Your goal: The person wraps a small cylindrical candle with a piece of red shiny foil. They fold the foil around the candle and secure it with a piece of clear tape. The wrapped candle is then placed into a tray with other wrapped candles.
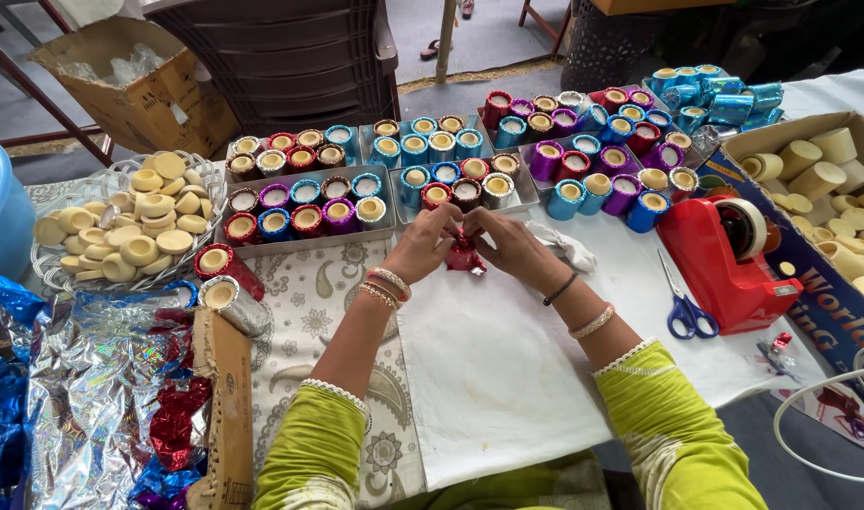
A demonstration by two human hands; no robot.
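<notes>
Head view, looking down on a white cloth (498, 378) over a patterned table cover. Left hand (430, 241) and right hand (508, 244) brought together at the middle of the table, fingers curled and pinched on one small red foil-wrapped cup (466, 255), held between both just above the cloth. Bangles on both wrists, green sleeves below. Just behind the hands, metal trays (309, 203) filled with small round cups wrapped in red, blue, purple and silver foil, standing upright in rows. More wrapped cups (630, 142) further right, some loose on the cloth. To the left, a wire basket (45, 269) heaped with plain cream-coloured cups. Near it, one red-wrapped cup (215, 262) and one silver-wrapped cup (222, 297) lying on their sides. Crumpled silver, blue and red foil sheets (92, 378) at the lower left. To the right, a red tape dispenser (725, 269), with blue-handled scissors (682, 307) just beside. A cardboard box (829, 179) with more plain cups at the far right edge.
</notes>
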